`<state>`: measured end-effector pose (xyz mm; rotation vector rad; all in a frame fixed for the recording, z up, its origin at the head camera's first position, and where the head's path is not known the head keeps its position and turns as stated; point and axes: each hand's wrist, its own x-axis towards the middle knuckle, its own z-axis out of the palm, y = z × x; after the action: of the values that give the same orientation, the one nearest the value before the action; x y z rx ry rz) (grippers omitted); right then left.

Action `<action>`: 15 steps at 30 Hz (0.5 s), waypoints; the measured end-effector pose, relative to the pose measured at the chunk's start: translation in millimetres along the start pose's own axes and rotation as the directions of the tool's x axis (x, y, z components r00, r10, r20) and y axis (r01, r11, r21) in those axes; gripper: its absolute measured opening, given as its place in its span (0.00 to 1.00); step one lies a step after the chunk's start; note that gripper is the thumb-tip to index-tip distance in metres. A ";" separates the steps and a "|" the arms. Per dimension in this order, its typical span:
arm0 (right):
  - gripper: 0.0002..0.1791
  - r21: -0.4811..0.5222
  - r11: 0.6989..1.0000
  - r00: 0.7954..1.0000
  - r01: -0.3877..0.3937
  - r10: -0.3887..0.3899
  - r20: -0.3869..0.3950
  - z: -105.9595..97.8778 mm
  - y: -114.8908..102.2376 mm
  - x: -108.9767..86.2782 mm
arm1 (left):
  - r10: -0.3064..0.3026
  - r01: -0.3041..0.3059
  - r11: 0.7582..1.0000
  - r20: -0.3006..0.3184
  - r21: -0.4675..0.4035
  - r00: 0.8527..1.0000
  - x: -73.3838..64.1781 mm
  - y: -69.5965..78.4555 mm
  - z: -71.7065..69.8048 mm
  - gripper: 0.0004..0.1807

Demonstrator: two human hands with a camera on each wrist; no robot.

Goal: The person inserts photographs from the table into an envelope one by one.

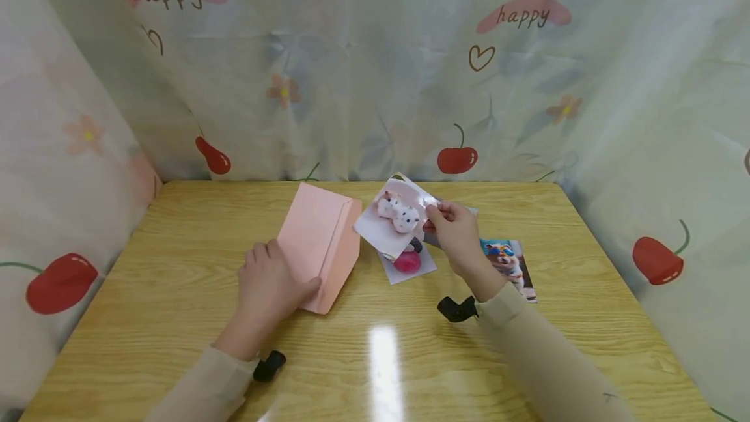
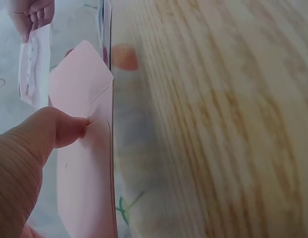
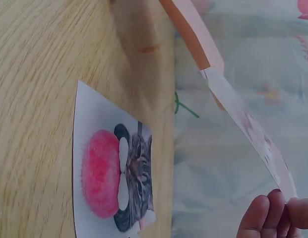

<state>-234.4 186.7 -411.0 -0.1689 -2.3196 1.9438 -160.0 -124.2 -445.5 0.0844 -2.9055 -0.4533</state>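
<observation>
My left hand (image 1: 271, 284) grips a pink envelope (image 1: 310, 230) left of the table's middle, its flap open towards the right. In the left wrist view the thumb lies on the envelope (image 2: 89, 168) by the slit of its opening. My right hand (image 1: 459, 236) pinches a photo (image 1: 375, 226) of two white spotted animals at its right edge. That photo is raised and tilted, its left edge close to the envelope's flap. Under it on the table lies a photo of a grey tabby cat with a pink round shape (image 3: 100, 173), partly covered in the head view.
A photo of an animal in blue goggles (image 1: 508, 259) lies on the wooden table (image 1: 363, 344), partly behind the right wrist. Another photo, mostly hidden, lies behind the right hand. Printed curtains (image 1: 351, 83) enclose the table at the back and both sides.
</observation>
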 end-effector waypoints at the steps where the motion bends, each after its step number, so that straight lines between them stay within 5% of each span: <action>1: 0.15 0.009 1.000 1.000 0.018 -0.018 -0.006 1.8 0.1 -0.8 | 0.002 -0.002 1.000 -0.008 0.001 1.000 0.1 0.5 0.3 0.52; 9: 0.14 -0.070 0.982 0.983 0.178 -0.180 -0.024 19.4 4.3 -9.6 | 0.012 -0.011 0.999 -0.033 0.031 0.999 1.4 0.9 6.2 0.54; 15: 0.13 -0.135 0.978 0.986 0.160 -0.166 -0.033 37.1 4.9 -12.1 | 0.000 0.001 0.999 -0.034 0.033 0.999 1.4 3.6 8.4 0.55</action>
<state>-228.1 149.6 -422.5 -0.0306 -2.3528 1.6956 -163.1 -118.4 -452.0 0.0971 -2.8803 -0.4006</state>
